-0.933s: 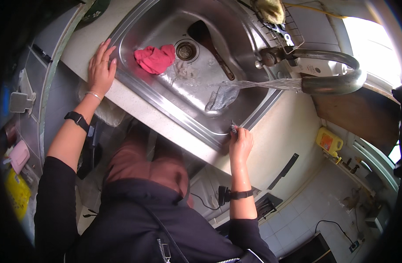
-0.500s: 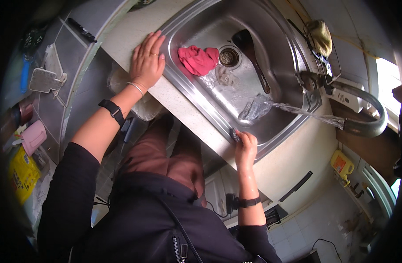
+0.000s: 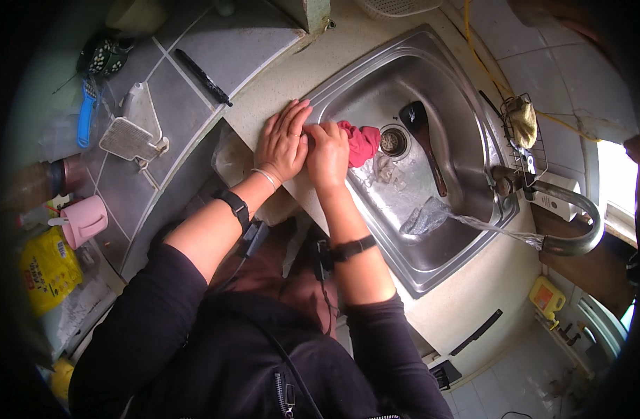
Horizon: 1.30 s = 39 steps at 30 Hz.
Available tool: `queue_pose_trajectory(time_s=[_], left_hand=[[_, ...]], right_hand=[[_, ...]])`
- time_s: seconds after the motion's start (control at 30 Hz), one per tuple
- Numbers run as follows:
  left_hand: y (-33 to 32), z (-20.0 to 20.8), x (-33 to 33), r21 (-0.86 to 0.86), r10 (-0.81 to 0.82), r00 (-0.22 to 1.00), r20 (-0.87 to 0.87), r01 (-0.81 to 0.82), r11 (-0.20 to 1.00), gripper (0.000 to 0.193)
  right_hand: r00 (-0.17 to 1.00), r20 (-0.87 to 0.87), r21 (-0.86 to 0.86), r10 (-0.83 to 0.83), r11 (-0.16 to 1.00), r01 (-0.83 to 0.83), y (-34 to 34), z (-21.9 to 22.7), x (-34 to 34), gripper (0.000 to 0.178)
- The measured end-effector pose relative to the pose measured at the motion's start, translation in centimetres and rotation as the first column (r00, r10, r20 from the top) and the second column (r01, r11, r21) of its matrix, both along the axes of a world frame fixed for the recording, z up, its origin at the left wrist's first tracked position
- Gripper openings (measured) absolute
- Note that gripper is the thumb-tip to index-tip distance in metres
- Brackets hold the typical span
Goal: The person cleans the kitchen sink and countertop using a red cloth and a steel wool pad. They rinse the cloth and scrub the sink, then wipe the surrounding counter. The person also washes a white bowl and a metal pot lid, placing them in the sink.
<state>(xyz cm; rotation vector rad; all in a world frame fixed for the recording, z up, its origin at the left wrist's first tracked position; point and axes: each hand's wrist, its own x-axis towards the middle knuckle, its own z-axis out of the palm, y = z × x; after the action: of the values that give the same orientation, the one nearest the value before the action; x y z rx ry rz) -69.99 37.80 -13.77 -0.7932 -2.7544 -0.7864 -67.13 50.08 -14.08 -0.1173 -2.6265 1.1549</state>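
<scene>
My left hand [image 3: 283,142] lies with its fingers stretched along the near-left edge of the metal sink [image 3: 412,276]. Right beside it, my right hand [image 3: 328,155] is closed over the same rim; whatever its fingers hold is hidden. A crumpled red cloth [image 3: 362,142] sits in the basin just past my right hand, by the drain strainer [image 3: 394,142]. A dark, long-handled spatula or turner [image 3: 423,133] leans in the basin. Water runs from the curved faucet [image 3: 578,241] onto a grey, wet mesh-like cloth [image 3: 426,217] at the basin's right.
Pale countertop [image 3: 445,300] surrounds the sink. A wire rack [image 3: 536,136] with a yellowish sponge [image 3: 521,120] stands behind the faucet. On the left are a grey tiled surface with a black pen [image 3: 202,77], a pink cup [image 3: 84,221] and a yellow packet [image 3: 49,269]. A yellow bottle [image 3: 547,299] stands at right.
My right hand has travelled from the sink's near-right rim leftward, to beside my left hand. A small grey piece at its fingertips before is now out of sight. The view has shifted left.
</scene>
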Motion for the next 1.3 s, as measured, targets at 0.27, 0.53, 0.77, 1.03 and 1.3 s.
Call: queue_pose_trajectory(time_s=[0.27, 0.53, 0.77, 1.03, 1.3], left_hand=[[0.1, -0.2, 0.2, -0.048, 0.008, 1.000, 0.005, -0.007, 0.999, 0.054], [0.5, -1.2, 0.2, -0.112, 0.023, 0.999, -0.045, -0.028, 0.993, 0.052], [0.5, -1.9, -0.5, -0.058, -0.057, 0.990, -0.130, 0.050, 0.997, 0.045], [0.6, -1.3, -0.3, -0.100, -0.049, 0.993, -0.106, 0.038, 0.994, 0.046], [0.6, -1.2, -0.1, -0.095, -0.033, 0.998, -0.046, 0.029, 0.995, 0.046]], right_hand=[[0.980, 0.196, -0.091, -0.035, 0.994, 0.054, 5.0, 1.3, 5.5, 0.028], [0.968, 0.230, -0.362, 0.097, 0.932, -0.007, 11.7, 14.6, 9.8, 0.039], [0.780, -0.126, -0.470, 0.612, 0.656, -0.591, 10.9, 24.7, 10.9, 0.044], [0.679, -0.164, -0.533, 0.716, 0.515, -0.672, 10.8, 26.4, 10.4, 0.043], [0.670, -0.159, -0.570, 0.725, 0.487, -0.662, 10.2, 25.7, 10.6, 0.041]])
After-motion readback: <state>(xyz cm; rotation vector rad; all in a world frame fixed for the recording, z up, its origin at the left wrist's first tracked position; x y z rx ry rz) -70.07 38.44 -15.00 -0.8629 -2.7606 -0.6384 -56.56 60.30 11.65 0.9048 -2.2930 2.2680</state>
